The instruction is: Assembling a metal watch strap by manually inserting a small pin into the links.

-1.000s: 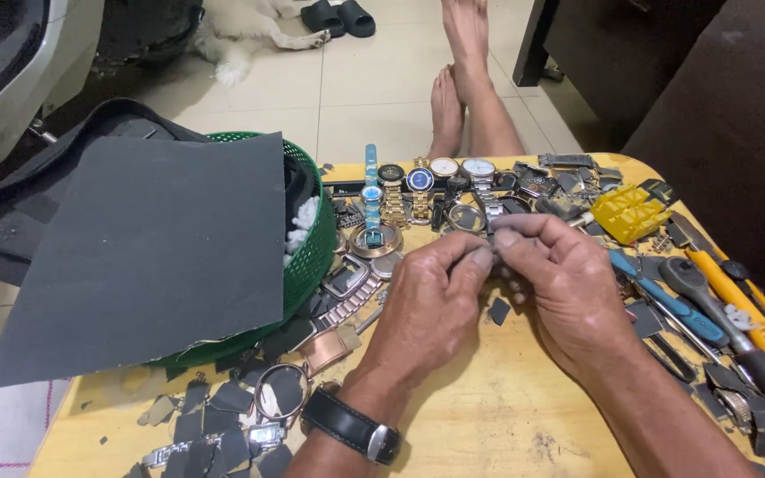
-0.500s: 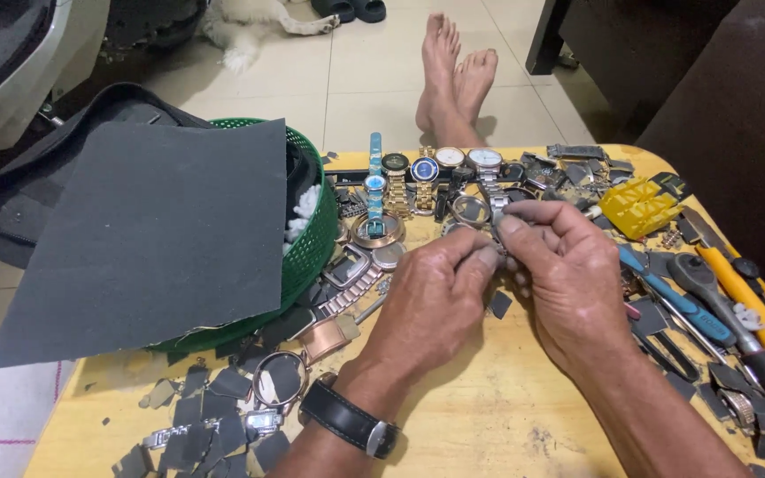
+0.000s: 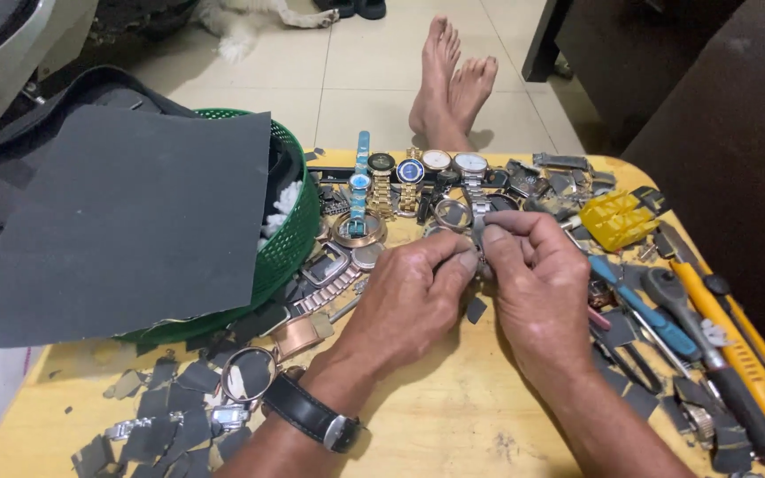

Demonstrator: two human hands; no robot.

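Mid-step: both hands, left & right, pinched shut on small metal watch part, held just above counter near watch row. Next probably calls for steady fingertip grip, fine alignment.

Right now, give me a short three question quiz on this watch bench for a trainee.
1. True or false: the left hand and right hand pinch one small metal part together.
2. What covers the green basket? A. dark sandpaper sheet B. towel C. lid
3. Which wrist wears the black-strapped watch?

Key: 1 true; 2 A; 3 left.
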